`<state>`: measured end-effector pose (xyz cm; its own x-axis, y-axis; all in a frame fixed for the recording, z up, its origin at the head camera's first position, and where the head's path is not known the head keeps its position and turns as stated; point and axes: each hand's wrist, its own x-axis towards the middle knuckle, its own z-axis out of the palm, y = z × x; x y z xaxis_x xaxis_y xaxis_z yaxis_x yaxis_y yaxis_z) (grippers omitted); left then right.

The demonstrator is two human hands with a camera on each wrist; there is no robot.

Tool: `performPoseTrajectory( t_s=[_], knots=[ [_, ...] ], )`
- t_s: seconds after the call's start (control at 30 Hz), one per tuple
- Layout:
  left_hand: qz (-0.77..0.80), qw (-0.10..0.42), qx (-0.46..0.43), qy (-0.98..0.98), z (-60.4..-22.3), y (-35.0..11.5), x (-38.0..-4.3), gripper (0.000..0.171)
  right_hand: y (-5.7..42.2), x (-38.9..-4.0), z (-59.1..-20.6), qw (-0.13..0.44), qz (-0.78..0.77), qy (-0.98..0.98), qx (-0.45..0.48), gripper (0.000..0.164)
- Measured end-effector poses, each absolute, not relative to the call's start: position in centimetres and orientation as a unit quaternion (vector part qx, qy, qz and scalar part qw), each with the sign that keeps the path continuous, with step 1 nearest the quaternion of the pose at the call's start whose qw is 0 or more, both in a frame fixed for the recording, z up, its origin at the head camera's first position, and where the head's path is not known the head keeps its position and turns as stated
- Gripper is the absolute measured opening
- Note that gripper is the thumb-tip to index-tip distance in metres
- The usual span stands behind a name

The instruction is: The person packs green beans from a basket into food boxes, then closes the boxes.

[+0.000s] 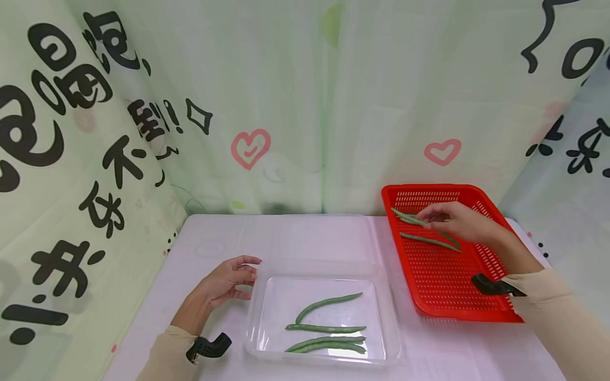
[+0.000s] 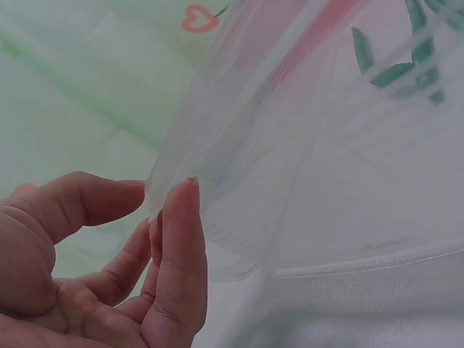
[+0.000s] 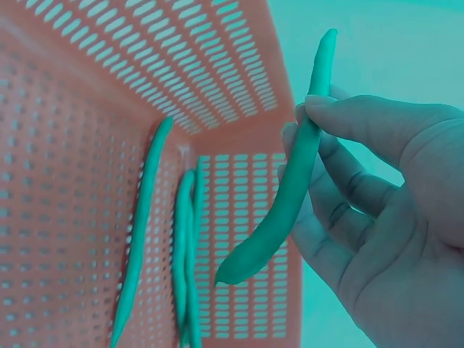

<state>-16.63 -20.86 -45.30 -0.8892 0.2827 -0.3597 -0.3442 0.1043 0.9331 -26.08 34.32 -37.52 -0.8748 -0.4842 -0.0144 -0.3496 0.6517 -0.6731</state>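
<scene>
In the head view, a clear plastic box [image 1: 393,328] stands on the table, several green beans [image 1: 329,329] lying crosswise in it. At its left rim is my left hand [image 1: 233,279]. The left wrist view shows thumb and bent fingers [image 2: 181,254] lightly holding the box's edge between them. My right hand [image 1: 450,219] is over the red basket [image 1: 410,288] and pinches a curved green bean [image 3: 279,210] between thumb and fingers. Other green beans [image 3: 141,225] lie on the basket's perforated floor; part of that group is hidden under the hand in the head view.
The basket stands right of the box, a narrow strip of white cloth [image 1: 407,338] between them. Behind the table hangs a pale green curtain [image 1: 295,106] with hearts, and lettered cloth panels [image 1: 71,211] flank both sides.
</scene>
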Motion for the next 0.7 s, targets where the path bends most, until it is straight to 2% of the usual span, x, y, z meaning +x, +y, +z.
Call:
performPoseTrajectory(
  t_s=[0.43, 0.7],
  knots=[
    [0.67, 0.233, -0.025, 0.705, -45.5, -20.9, -16.7, 0.049, 32.2, -24.4, -35.8, 0.117, -0.37, 0.891, -0.238, 0.028],
    [0.672, 0.234, -0.025, 0.702, -45.5, -20.9, -16.7, 0.049, 30.7, -24.0, -35.3, 0.114, -0.389, 0.871, -0.278, 0.025]
  ],
)
